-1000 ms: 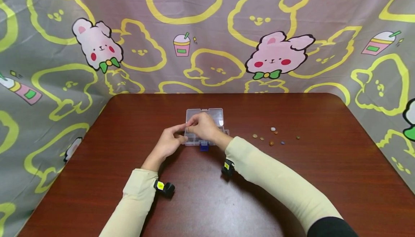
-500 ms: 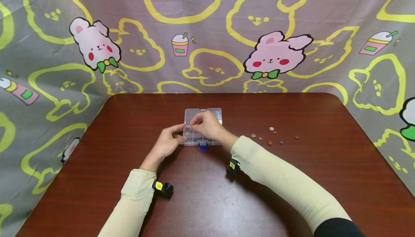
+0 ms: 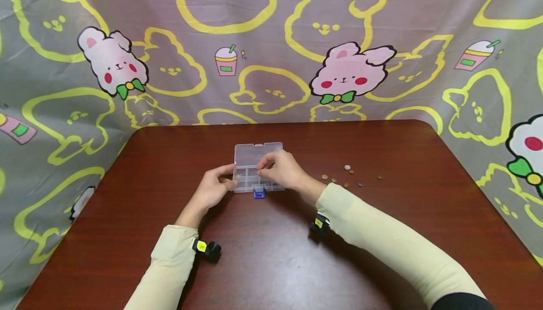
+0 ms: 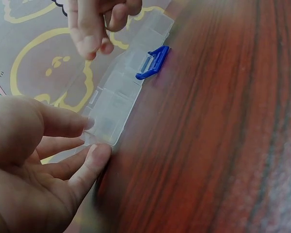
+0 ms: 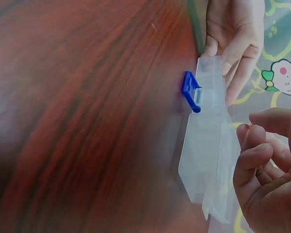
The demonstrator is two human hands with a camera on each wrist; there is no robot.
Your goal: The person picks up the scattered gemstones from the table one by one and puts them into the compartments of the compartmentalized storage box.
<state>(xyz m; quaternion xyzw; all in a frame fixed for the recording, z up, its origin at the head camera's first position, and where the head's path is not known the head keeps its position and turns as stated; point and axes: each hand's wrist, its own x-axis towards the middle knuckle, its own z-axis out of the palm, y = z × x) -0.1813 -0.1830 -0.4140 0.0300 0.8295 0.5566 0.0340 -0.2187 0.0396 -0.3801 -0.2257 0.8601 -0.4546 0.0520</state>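
Observation:
A clear plastic compartment box (image 3: 247, 183) stands on the table with its lid (image 3: 250, 155) raised at the back and its blue latch (image 3: 259, 194) hanging at the front. My left hand (image 3: 212, 189) grips the box's left end, thumb at the front corner and fingertips near the hinge side. Something small and yellowish (image 3: 238, 175) lies in a left compartment. Above the right half of the box, my right hand (image 3: 283, 171) hovers with loosely bent fingers. Between its fingertips (image 5: 256, 137) nothing shows in the right wrist view.
Several small stones lie on the brown table (image 3: 271, 253) right of the box: a white one (image 3: 348, 167), a blue one (image 3: 360, 184), an amber one (image 3: 346, 185), a greenish one (image 3: 379, 177) and others. A patterned cloth (image 3: 271, 41) hangs behind the table.
My right hand has moved right, from the box's left compartments to over its right half, uncovering the compartments. My left hand keeps its grip on the box. The view has shifted slightly.

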